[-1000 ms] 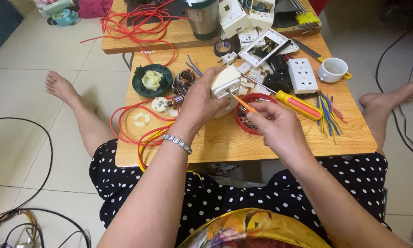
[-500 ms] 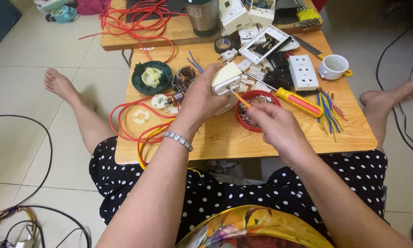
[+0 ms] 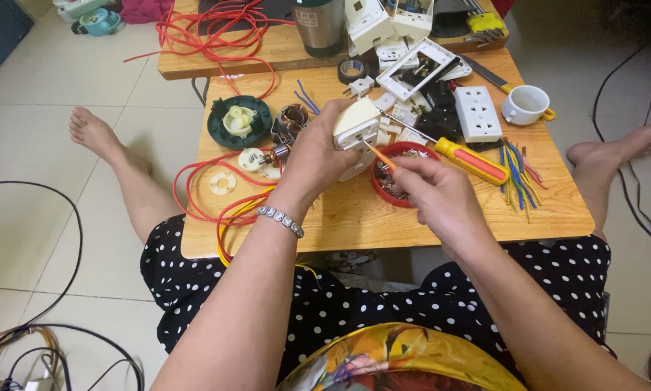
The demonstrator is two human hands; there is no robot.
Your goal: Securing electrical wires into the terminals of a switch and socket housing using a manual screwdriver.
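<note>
From the head camera, the left hand (image 3: 318, 156) is wrapped firmly around a cream plastic socket housing (image 3: 356, 123), lifting it just above the wooden table (image 3: 354, 217). The right hand (image 3: 441, 192) pinches a small orange-handled screwdriver (image 3: 380, 156) between closed fingertips, its thin tip meeting the housing's underside. Directly beneath lies a red dish of screws (image 3: 398, 181), with a larger yellow-and-red screwdriver (image 3: 470, 161) just beside it. A white multi-socket plate (image 3: 477, 114), coloured wire offcuts (image 3: 517, 170) and red cable (image 3: 202, 192) lie around
</note>
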